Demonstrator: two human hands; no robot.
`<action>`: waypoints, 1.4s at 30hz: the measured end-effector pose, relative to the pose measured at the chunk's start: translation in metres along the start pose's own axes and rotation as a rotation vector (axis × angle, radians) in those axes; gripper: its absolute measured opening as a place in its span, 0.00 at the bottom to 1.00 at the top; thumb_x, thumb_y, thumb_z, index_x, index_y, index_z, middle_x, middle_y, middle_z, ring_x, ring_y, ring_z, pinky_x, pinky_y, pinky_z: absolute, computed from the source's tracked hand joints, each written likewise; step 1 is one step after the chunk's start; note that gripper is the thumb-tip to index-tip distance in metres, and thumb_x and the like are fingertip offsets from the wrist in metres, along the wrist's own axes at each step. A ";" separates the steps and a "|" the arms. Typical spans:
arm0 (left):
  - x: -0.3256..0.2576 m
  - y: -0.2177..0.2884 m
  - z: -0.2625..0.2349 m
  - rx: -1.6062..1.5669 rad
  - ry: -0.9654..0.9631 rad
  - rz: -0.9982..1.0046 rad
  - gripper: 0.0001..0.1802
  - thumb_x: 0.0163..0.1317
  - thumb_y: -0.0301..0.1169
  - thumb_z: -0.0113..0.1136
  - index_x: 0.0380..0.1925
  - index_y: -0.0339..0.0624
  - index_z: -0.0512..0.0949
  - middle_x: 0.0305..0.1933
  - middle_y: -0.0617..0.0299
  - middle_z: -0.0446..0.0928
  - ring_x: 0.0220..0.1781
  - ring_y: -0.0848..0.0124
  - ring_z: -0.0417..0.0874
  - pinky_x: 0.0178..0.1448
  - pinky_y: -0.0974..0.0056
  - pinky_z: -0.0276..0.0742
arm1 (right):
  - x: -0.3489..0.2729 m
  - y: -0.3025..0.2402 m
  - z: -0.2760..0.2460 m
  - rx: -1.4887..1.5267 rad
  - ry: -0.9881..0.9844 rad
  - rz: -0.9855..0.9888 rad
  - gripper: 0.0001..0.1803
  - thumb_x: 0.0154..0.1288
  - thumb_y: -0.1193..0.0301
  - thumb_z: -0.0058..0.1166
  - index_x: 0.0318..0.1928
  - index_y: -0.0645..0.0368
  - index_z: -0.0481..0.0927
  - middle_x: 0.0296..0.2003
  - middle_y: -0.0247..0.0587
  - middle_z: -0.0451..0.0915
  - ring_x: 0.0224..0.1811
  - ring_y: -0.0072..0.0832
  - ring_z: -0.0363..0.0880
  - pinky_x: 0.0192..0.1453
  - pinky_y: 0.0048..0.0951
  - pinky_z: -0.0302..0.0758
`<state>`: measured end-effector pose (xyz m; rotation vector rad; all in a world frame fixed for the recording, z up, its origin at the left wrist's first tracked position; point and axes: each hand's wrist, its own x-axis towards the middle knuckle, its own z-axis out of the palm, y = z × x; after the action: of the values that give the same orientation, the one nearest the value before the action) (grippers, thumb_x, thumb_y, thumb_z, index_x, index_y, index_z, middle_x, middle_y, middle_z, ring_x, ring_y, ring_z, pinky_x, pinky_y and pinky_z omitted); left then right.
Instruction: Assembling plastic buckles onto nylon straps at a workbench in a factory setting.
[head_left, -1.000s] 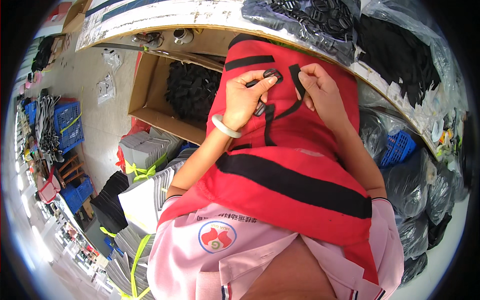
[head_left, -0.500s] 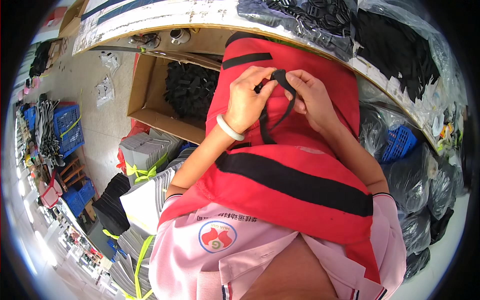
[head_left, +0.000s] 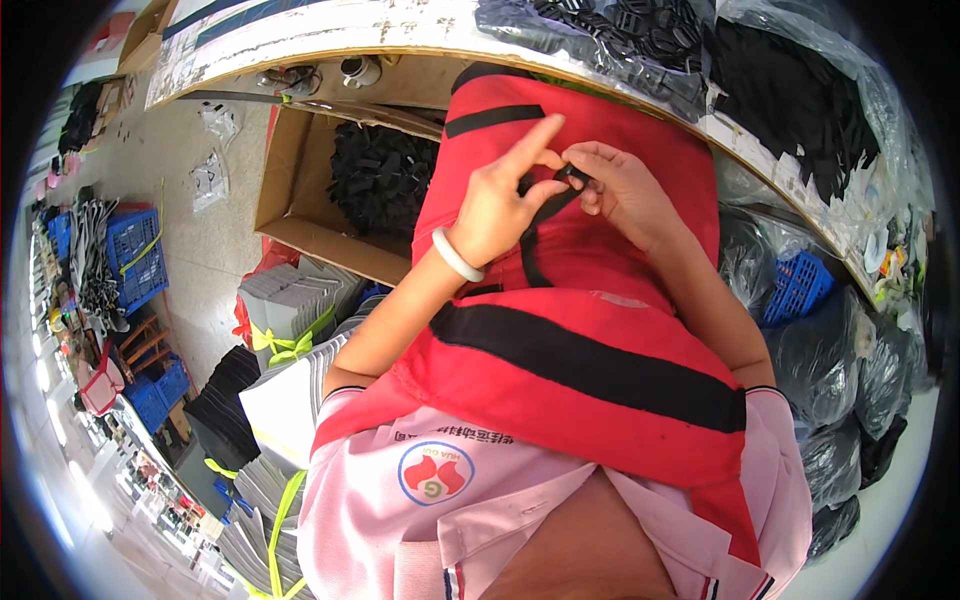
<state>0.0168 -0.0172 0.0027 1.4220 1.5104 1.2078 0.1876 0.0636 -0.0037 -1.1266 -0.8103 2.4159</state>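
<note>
Above the red apron (head_left: 610, 270) on my lap, both hands work on a black webbing strap (head_left: 532, 262). My right hand (head_left: 625, 190) pinches a small dark piece at the strap's upper end between thumb and fingers; whether it is a buckle or folded webbing, I cannot tell. To its left, my left hand (head_left: 498, 205) has its index finger stretched out and its thumb against the strap. Its other fingers curl around something black, mostly hidden. From between the hands the strap hangs down onto the apron.
Left of my lap stands an open cardboard box (head_left: 283, 200) of small black pieces. Stacked grey sheets (head_left: 300, 295) tied with yellow-green bands lie nearer. Across the front, a worktable (head_left: 400, 30) bears black plastic buckles (head_left: 650, 30) and black strips (head_left: 790, 110). Plastic bags (head_left: 820, 365) crowd the right.
My left index finger has straightened away from the strap's upper end. The loop between my hands has been drawn down, and the right fingers now pinch a small dark end.
</note>
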 end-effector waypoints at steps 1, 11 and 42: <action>0.001 0.000 -0.002 -0.199 0.029 -0.140 0.33 0.53 0.17 0.65 0.62 0.43 0.71 0.40 0.61 0.83 0.24 0.80 0.76 0.29 0.76 0.72 | -0.001 -0.003 0.000 -0.049 0.000 -0.005 0.11 0.69 0.64 0.55 0.43 0.58 0.79 0.29 0.31 0.77 0.23 0.14 0.72 0.29 0.17 0.70; 0.012 -0.009 -0.012 -1.045 -0.116 -0.750 0.14 0.68 0.36 0.58 0.38 0.33 0.80 0.22 0.65 0.76 0.14 0.81 0.69 0.15 0.76 0.58 | -0.006 0.000 0.018 -0.522 -0.035 -0.457 0.11 0.66 0.75 0.56 0.48 0.62 0.79 0.34 0.33 0.78 0.30 0.17 0.76 0.37 0.18 0.75; 0.001 -0.009 0.009 -0.258 0.182 -0.065 0.08 0.58 0.20 0.64 0.39 0.34 0.84 0.36 0.59 0.82 0.22 0.81 0.73 0.24 0.76 0.67 | -0.010 -0.002 0.022 -0.322 0.142 -0.369 0.11 0.68 0.71 0.55 0.47 0.63 0.74 0.27 0.35 0.78 0.25 0.18 0.79 0.27 0.19 0.78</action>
<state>0.0228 -0.0148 -0.0089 1.1103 1.4462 1.4650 0.1768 0.0520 0.0144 -1.1265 -1.2660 1.9272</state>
